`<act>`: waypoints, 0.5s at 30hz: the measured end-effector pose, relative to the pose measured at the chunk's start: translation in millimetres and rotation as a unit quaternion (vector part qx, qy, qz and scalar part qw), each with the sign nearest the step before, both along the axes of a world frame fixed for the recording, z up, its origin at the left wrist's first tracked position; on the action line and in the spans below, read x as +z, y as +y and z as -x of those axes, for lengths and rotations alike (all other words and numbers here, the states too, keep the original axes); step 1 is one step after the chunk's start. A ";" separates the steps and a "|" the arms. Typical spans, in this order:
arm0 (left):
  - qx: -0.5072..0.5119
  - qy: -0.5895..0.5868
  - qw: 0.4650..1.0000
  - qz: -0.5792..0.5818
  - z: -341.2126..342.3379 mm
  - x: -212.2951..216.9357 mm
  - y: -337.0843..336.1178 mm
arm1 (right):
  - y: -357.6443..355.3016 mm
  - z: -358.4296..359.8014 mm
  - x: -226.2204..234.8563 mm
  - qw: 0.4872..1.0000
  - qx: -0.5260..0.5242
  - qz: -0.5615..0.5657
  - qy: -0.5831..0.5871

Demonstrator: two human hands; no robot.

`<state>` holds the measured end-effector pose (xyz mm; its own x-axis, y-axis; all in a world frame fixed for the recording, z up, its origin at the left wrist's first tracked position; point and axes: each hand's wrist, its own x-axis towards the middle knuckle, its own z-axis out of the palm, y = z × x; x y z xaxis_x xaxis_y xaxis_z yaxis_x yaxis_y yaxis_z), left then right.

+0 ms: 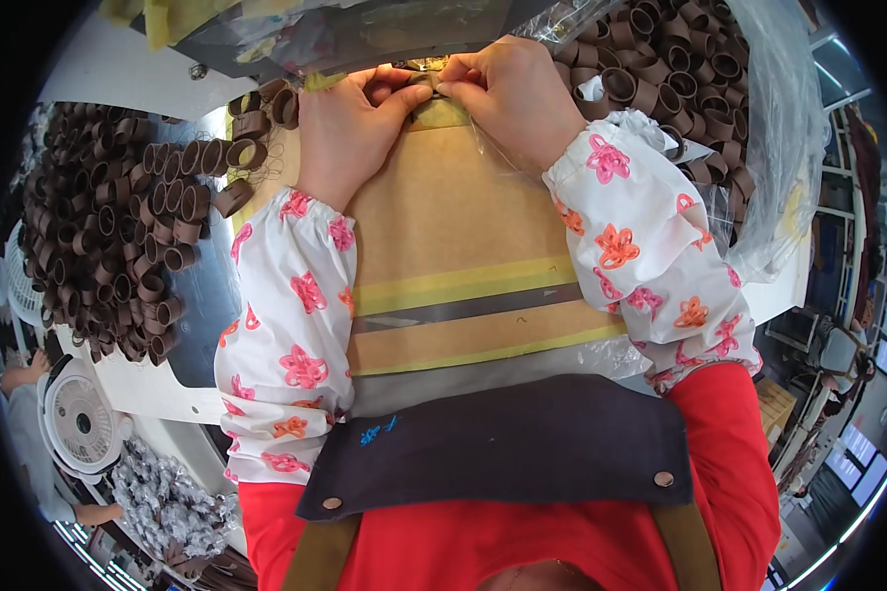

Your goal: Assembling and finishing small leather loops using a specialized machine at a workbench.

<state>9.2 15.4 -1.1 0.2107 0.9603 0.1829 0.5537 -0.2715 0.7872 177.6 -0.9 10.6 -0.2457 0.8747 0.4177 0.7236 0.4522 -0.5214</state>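
Observation:
My left hand (pixel 357 128) and my right hand (pixel 517 98) meet at the far middle of the work surface, thumbs almost touching. Both pinch a small brown band (pixel 425 85) between thumb and fingers. Most of the band is hidden by my fingers, and its exact shape cannot be made out. It sits in a warm light under the head of what looks like a sewing machine (pixel 365 34). Beneath my wrists lies a tan board (pixel 453 187) with yellow tape strips (pixel 463 283).
Many brown ring-shaped bands (pixel 99 217) are heaped at the left, some strung together by loose thread (pixel 276 148). More brown rings (pixel 660 69) fill a clear plastic bag (pixel 784 148) at the right. A white fan (pixel 82 422) and another person's arm (pixel 25 374) are at far left.

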 end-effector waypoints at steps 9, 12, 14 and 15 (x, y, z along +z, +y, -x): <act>-0.002 0.000 1.000 -0.016 -0.7 -4.3 0.6 | -6.0 4.6 7.0 0.995 -0.065 0.030 -0.063; -0.006 0.006 1.000 -0.026 -1.1 -2.8 2.1 | -6.0 3.8 7.3 0.994 -0.074 0.024 -0.071; -0.009 0.014 1.000 -0.022 -1.3 -3.1 2.0 | -5.3 2.8 7.4 0.994 -0.073 0.025 -0.078; -0.013 0.021 1.000 -0.018 -0.2 -3.0 2.1 | -4.4 2.7 7.7 0.994 -0.070 0.035 -0.081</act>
<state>9.4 17.5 -4.1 0.2430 0.9474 0.2082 0.5779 -0.3138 0.7534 174.9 -5.3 18.3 -0.1779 0.9309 0.3191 0.8537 0.3073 -0.4205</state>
